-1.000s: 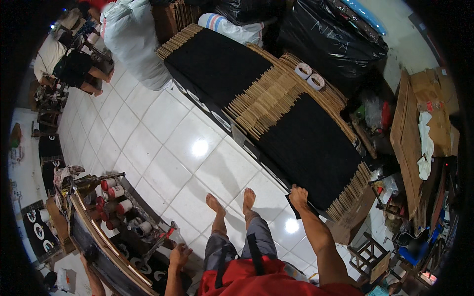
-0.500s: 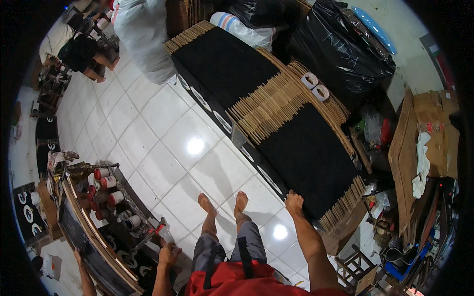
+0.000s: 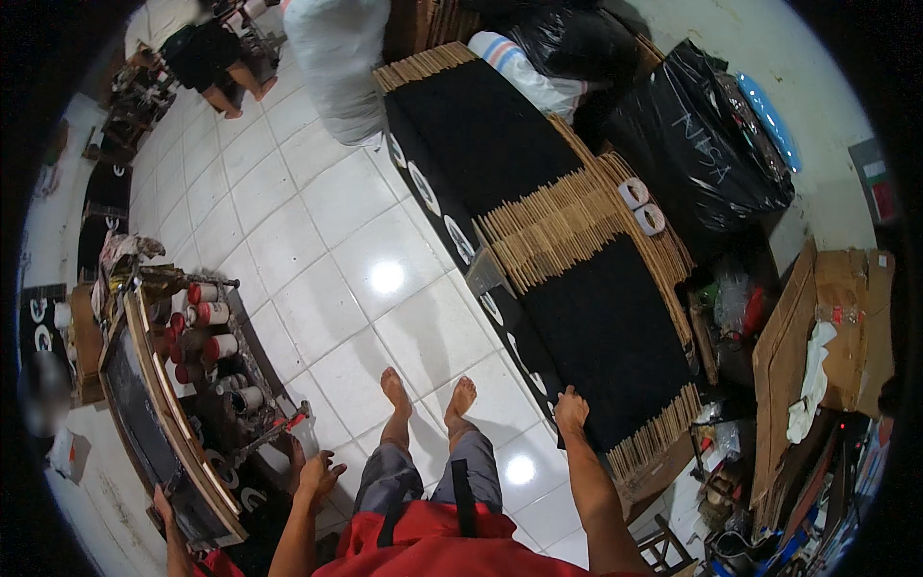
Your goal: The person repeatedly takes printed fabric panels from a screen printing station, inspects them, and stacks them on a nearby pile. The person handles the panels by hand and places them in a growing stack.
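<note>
From my remote seat I look straight down: my right hand (image 3: 570,411) rests fingers-down on the near corner of the black flattened-carton stack (image 3: 615,337), its grip loose and closed on nothing. My left hand (image 3: 317,474) hangs open, fingers spread, just beside a small clear bottle (image 3: 306,438) at the edge of the wooden-framed rack (image 3: 163,404), clasping nothing. My bare feet (image 3: 428,394) stand on the white tiled floor (image 3: 317,240) between rack and stack. The stack's long axis runs diagonally, from beside my right hand away toward the upper left, continuing into a second black stack (image 3: 476,135); corrugated brown edges (image 3: 548,226) fan out where the two overlap. Two tape rolls (image 3: 641,205) sit on the cardboard's far edge. Beyond lie black plastic bags (image 3: 702,144) and a large white sack (image 3: 336,58). Another person (image 3: 197,53) crouches at far left.
</note>
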The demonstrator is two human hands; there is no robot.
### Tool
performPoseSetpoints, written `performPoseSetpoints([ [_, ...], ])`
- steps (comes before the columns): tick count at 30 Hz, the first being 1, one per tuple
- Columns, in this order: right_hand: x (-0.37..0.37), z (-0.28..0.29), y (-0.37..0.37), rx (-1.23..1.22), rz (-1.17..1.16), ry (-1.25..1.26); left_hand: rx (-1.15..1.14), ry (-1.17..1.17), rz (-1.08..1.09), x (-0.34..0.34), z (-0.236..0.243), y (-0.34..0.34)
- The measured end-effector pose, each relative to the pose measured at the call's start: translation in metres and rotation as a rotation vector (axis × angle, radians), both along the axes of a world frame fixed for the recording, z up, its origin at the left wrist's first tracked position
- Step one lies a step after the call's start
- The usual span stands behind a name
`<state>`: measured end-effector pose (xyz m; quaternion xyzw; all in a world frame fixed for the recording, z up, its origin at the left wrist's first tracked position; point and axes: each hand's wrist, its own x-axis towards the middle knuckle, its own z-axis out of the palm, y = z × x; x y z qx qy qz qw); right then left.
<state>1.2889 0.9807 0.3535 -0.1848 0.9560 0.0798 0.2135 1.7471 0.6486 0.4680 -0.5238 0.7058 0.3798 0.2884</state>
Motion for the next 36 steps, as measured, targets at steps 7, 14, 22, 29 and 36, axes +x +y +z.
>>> performPoseSetpoints([
  [7, 0.013, 0.083, -0.048, -0.282, 0.17, 0.083, 0.029, -0.01, 0.159, 0.017, -0.013, 0.014],
  [14, 0.054, 0.112, -0.14, -0.41, 0.309, -0.114, 0.049, 0.124, 0.508, 0.051, -0.033, 0.04],
  [22, 0.072, 0.076, -0.22, -0.341, 0.553, -0.357, 0.284, 0.122, 0.724, 0.109, -0.101, 0.078],
  [29, 0.031, 0.041, -0.263, 0.043, 0.849, -0.365, 0.294, 0.19, 0.925, 0.101, -0.101, -0.004],
  [36, 0.031, 0.007, -0.347, -0.336, 0.109, -0.642, 0.077, 0.427, 1.372, 0.082, -0.074, -0.144],
])
